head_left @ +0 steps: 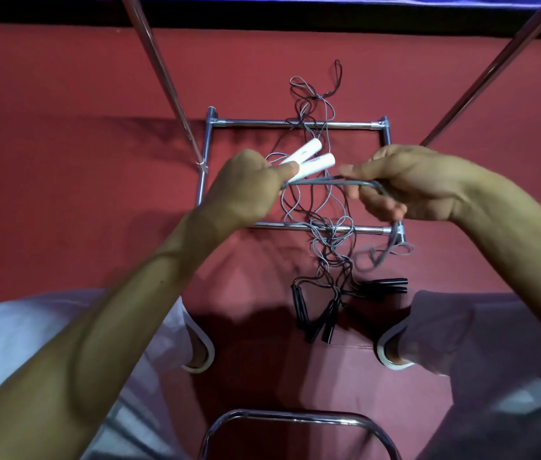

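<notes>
My left hand (249,184) grips two white skipping-rope handles (83,159) side by side, their ends pointing up and to the right. A grey rope (328,182) runs from that hand to my right hand (408,184), which holds a bundle of its strands between thumb and curled fingers. A loop of the grey rope (392,250) hangs below my right hand. Beneath both hands a tangle of grey and black ropes (325,234) lies on the red floor. Several black handles (325,313) lie at the tangle's near end.
A chrome tube frame (295,123) lies flat on the red carpet (63,94) under the ropes, with two slanting chrome poles (162,78) rising toward me. My knees in pale trousers (30,343) and a chrome chair rail (295,416) are at the bottom.
</notes>
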`<control>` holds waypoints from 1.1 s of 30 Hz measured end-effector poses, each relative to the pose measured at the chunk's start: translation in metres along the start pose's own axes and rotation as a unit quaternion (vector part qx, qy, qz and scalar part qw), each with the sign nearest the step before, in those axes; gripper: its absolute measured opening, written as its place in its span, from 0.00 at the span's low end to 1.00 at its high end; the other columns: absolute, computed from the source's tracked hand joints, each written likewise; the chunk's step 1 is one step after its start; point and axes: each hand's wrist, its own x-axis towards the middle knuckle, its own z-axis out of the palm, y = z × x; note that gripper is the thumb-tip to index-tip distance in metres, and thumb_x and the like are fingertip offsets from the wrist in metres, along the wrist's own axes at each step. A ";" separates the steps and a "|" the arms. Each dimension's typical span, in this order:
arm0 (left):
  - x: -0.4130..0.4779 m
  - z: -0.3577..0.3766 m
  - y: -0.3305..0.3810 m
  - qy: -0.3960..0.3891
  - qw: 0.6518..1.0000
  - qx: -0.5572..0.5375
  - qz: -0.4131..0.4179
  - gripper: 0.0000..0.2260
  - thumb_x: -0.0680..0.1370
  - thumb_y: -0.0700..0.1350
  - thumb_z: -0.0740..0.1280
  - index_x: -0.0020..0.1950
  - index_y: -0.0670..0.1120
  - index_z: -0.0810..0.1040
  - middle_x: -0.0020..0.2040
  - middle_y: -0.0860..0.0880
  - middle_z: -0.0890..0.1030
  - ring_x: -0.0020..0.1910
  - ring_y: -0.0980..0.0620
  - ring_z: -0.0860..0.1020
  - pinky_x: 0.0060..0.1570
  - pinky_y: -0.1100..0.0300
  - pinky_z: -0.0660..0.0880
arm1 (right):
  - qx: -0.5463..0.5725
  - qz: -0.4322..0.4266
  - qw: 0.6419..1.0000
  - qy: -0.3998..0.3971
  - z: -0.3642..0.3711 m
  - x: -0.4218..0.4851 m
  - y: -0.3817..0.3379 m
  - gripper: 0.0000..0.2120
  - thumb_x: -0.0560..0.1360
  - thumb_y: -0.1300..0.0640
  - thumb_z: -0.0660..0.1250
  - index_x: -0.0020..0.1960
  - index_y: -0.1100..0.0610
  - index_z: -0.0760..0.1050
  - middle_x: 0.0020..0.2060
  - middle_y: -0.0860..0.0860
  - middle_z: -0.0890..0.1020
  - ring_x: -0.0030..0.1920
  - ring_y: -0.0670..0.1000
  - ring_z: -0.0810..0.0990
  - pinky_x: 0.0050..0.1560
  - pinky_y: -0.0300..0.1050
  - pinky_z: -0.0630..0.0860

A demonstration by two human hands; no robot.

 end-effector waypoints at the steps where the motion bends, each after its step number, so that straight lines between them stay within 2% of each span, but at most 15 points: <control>1: -0.002 0.001 0.001 0.002 0.999 0.026 0.020 0.30 0.70 0.64 0.62 0.38 0.35 0.80 0.28 0.42 0.69 0.30 0.45 0.68 0.37 0.44 0.73 | 0.037 0.019 0.999 -0.014 -0.002 -0.001 -0.002 0.15 0.80 0.54 0.62 0.38 0.61 0.73 0.17 0.50 0.66 0.16 0.46 0.63 0.21 0.36 0.56; 5: -0.006 0.002 -0.001 0.002 0.989 0.125 0.077 0.28 0.74 0.66 0.59 0.37 0.40 0.76 0.28 0.47 0.70 0.34 0.38 0.73 0.36 0.48 0.71 | 0.172 0.078 0.980 -0.055 -0.014 0.005 0.000 0.19 0.84 0.56 0.55 0.35 0.54 0.71 0.19 0.44 0.62 0.17 0.42 0.60 0.24 0.36 0.52; 8: -0.013 0.008 -0.004 0.025 0.974 0.184 0.130 0.25 0.80 0.63 0.60 0.35 0.45 0.70 0.32 0.49 0.73 0.37 0.39 0.74 0.36 0.51 0.67 | 0.242 0.110 0.961 -0.071 -0.019 0.009 0.004 0.21 0.84 0.58 0.51 0.35 0.54 0.72 0.19 0.42 0.62 0.17 0.41 0.60 0.23 0.34 0.53; 10: -0.018 0.011 -0.003 0.036 0.958 0.238 0.156 0.24 0.80 0.65 0.60 0.38 0.46 0.71 0.34 0.50 0.73 0.38 0.40 0.73 0.38 0.53 0.65 | 0.249 0.118 0.959 -0.064 -0.017 0.008 0.004 0.16 0.82 0.59 0.53 0.37 0.55 0.71 0.19 0.42 0.62 0.17 0.41 0.61 0.23 0.33 0.52; 13: -0.022 0.015 -0.001 0.027 0.932 0.318 0.174 0.25 0.74 0.72 0.64 0.44 0.49 0.74 0.39 0.50 0.73 0.40 0.43 0.71 0.39 0.55 0.65 | 0.254 0.118 0.958 -0.057 -0.008 0.010 0.003 0.10 0.78 0.58 0.58 0.39 0.57 0.71 0.20 0.42 0.62 0.17 0.41 0.60 0.22 0.33 0.53; 17: -0.029 0.031 -0.001 0.012 0.917 0.355 0.181 0.36 0.65 0.81 0.63 0.45 0.47 0.78 0.43 0.45 0.82 0.45 0.41 0.80 0.41 0.56 0.68 | 0.232 0.132 0.959 -0.096 0.013 0.016 0.002 0.13 0.77 0.56 0.59 0.37 0.59 0.76 0.19 0.43 0.62 0.17 0.41 0.60 0.23 0.34 0.51; 20: -0.033 0.038 -0.002 0.003 0.913 0.358 0.194 0.33 0.72 0.76 0.62 0.48 0.46 0.80 0.46 0.42 0.83 0.46 0.39 0.80 0.41 0.54 0.66 | 0.212 0.130 0.957 -0.147 0.020 0.017 0.004 0.15 0.79 0.55 0.59 0.37 0.59 0.76 0.20 0.43 0.63 0.17 0.40 0.60 0.25 0.35 0.48; 23: -0.030 0.031 -0.002 -0.024 0.920 0.346 0.183 0.28 0.77 0.72 0.61 0.44 0.45 0.77 0.39 0.44 0.76 0.40 0.40 0.73 0.41 0.54 0.66 | 0.221 0.125 0.957 -0.141 0.011 0.015 0.002 0.14 0.78 0.55 0.59 0.37 0.58 0.75 0.19 0.43 0.62 0.17 0.40 0.60 0.25 0.35 0.47; 25: -0.028 0.027 -0.002 -0.042 0.922 0.334 0.189 0.30 0.77 0.72 0.59 0.41 0.45 0.75 0.35 0.47 0.74 0.37 0.42 0.72 0.39 0.53 0.66 | 0.178 0.118 0.969 -0.126 0.004 0.011 -0.003 0.14 0.77 0.54 0.62 0.37 0.59 0.76 0.18 0.43 0.61 0.17 0.40 0.58 0.25 0.36 0.47; 28: -0.029 0.026 -0.004 -0.073 0.923 0.319 0.202 0.30 0.77 0.72 0.60 0.37 0.45 0.72 0.31 0.47 0.72 0.30 0.45 0.70 0.34 0.52 0.63 | -0.042 0.060 0.991 -0.108 -0.007 0.002 -0.010 0.12 0.72 0.53 0.69 0.40 0.63 0.81 0.19 0.47 0.63 0.19 0.43 0.57 0.24 0.38 0.49; 30: -0.032 0.028 -0.007 -0.096 0.927 0.301 0.202 0.30 0.77 0.72 0.61 0.35 0.45 0.69 0.30 0.47 0.69 0.28 0.48 0.67 0.31 0.52 0.59 | -0.169 0.016 0.979 -0.109 -0.016 -0.002 -0.010 0.13 0.67 0.54 0.74 0.45 0.64 0.84 0.21 0.51 0.67 0.22 0.46 0.60 0.25 0.40 0.53; 33: -0.035 0.032 -0.010 -0.133 0.934 0.276 0.186 0.30 0.77 0.70 0.62 0.35 0.44 0.67 0.30 0.47 0.69 0.28 0.47 0.66 0.29 0.52 0.59 | -0.253 -0.050 0.963 -0.074 -0.018 -0.002 -0.006 0.12 0.64 0.56 0.80 0.46 0.58 0.87 0.28 0.63 0.76 0.29 0.53 0.66 0.30 0.42 0.60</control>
